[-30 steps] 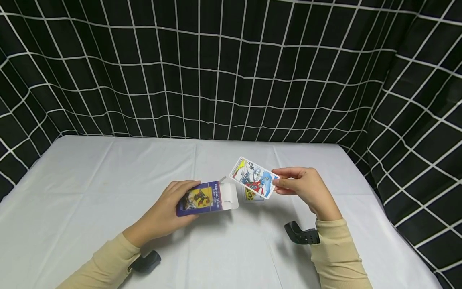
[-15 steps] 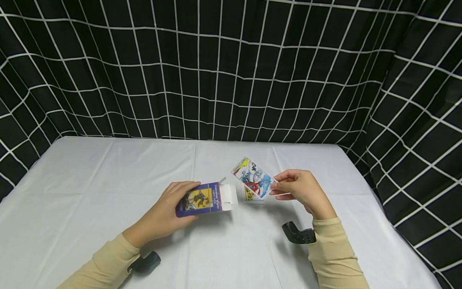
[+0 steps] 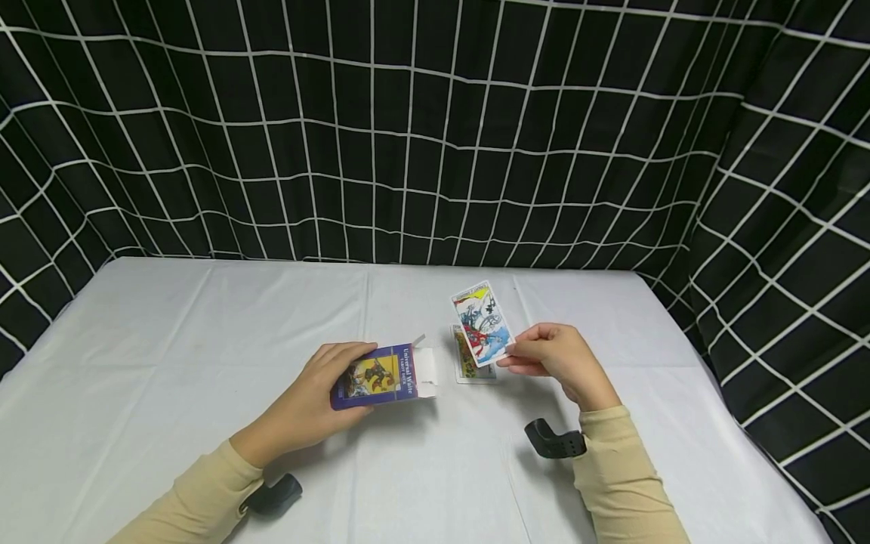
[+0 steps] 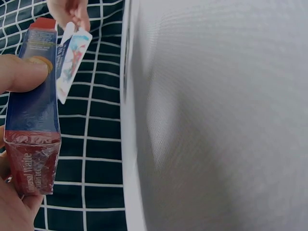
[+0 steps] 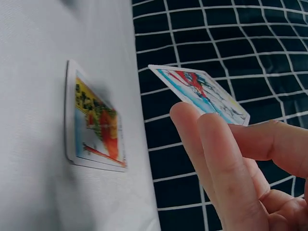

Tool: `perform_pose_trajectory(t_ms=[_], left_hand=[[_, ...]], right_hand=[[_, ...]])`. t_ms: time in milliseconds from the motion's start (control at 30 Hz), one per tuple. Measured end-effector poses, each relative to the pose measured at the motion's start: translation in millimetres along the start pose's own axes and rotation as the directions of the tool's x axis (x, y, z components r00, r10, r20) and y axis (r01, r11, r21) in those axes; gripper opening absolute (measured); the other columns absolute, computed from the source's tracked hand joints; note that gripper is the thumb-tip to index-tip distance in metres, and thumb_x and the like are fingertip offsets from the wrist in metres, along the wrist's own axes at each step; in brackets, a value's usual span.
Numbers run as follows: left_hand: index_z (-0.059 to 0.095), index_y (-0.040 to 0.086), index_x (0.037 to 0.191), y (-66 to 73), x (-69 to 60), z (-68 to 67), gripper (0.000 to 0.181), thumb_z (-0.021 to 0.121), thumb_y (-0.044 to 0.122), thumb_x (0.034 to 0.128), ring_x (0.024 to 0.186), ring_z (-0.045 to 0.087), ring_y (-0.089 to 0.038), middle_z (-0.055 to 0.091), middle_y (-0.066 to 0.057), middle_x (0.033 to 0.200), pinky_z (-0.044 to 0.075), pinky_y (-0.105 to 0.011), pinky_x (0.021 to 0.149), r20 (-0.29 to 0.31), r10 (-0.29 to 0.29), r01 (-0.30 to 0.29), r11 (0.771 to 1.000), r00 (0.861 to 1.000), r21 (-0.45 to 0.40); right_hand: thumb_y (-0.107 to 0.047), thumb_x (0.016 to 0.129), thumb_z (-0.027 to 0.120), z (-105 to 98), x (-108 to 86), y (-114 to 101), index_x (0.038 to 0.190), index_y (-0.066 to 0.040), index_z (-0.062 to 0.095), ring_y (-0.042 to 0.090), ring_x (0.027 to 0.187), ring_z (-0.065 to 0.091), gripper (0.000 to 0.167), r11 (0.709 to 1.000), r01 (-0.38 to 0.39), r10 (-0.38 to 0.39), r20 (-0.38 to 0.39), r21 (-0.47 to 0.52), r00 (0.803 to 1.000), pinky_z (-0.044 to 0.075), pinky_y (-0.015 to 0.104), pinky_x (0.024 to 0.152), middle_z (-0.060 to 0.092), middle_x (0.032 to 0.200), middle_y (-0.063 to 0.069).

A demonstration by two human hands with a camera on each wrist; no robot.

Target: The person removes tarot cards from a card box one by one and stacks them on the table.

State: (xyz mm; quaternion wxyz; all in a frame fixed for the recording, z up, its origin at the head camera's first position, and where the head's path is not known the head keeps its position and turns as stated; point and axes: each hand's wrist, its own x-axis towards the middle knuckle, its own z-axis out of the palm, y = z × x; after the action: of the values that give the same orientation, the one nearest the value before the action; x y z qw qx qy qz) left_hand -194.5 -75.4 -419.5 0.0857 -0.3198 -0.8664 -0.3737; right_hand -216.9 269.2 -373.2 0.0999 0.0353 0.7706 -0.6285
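Observation:
In the head view my left hand (image 3: 313,400) grips a blue tarot card box (image 3: 374,376) from its left end, thumb on the near side and fingers on the far side. The box's white end flap (image 3: 425,370) hangs open toward the right. My right hand (image 3: 557,361) pinches a tarot card (image 3: 484,323) by its lower right corner, picture up, raised above the table. Beneath it lies another tarot card (image 5: 98,125), face up and partly covered in the head view; its edge in the right wrist view looks like a small pile. The left wrist view shows the box's side (image 4: 36,96) under my thumb.
A white cloth covers the table (image 3: 204,340). Black curtain with a white grid (image 3: 408,136) rises behind it and along both sides. A dark wrist camera mount (image 3: 553,440) sits at the right sleeve, another mount (image 3: 275,495) at the left.
My right hand has moved slightly left and turned its card from slanted to more upright, baring more of the card on the table. The left hand and box stay nearly still.

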Motion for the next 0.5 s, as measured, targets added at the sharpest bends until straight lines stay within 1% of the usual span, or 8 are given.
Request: perform_pose_trajectory(t_ms=[200, 367, 500], left_hand=[[0.049, 0.006, 0.142, 1.7, -0.3, -1.4, 0.074, 0.083, 0.014, 0.0770, 0.129, 0.047, -0.027, 0.054, -0.011, 0.142, 0.041, -0.053, 0.108, 0.007, -0.015, 0.015, 1.000, 1.000, -0.012], [0.049, 0.005, 0.142, 2.3, 0.0, -1.3, 0.074, 0.083, 0.014, 0.0769, 0.129, 0.046, -0.028, 0.054, -0.011, 0.142, 0.041, -0.053, 0.108, 0.008, -0.015, 0.015, 1.000, 1.000, -0.015], [0.049, 0.005, 0.142, 1.6, -0.1, -0.6, 0.074, 0.083, 0.014, 0.0770, 0.129, 0.046, -0.028, 0.054, -0.011, 0.141, 0.041, -0.053, 0.108, 0.006, -0.014, 0.014, 1.000, 1.000, -0.010]], right_hand=[[0.000, 0.093, 0.059, 1.4, 5.4, 7.0, 0.105, 0.018, 0.057, 0.010, 0.070, 0.074, 0.022, 0.998, -0.050, 0.049, 0.036, 0.037, 0.998, 0.060, 0.022, 0.069, 0.075, 0.075, 0.006], [0.000, 0.092, 0.061, 1.6, 9.4, 10.9, 0.102, 0.014, 0.057, 0.010, 0.068, 0.074, 0.018, 0.994, -0.087, 0.083, 0.061, 0.071, 0.995, 0.060, 0.022, 0.067, 0.074, 0.072, 0.006], [0.001, 0.092, 0.061, 0.8, 13.1, 16.3, 0.101, 0.012, 0.058, 0.010, 0.067, 0.073, 0.015, 0.985, -0.127, 0.116, 0.094, 0.118, 0.989, 0.060, 0.022, 0.066, 0.074, 0.070, 0.005]])
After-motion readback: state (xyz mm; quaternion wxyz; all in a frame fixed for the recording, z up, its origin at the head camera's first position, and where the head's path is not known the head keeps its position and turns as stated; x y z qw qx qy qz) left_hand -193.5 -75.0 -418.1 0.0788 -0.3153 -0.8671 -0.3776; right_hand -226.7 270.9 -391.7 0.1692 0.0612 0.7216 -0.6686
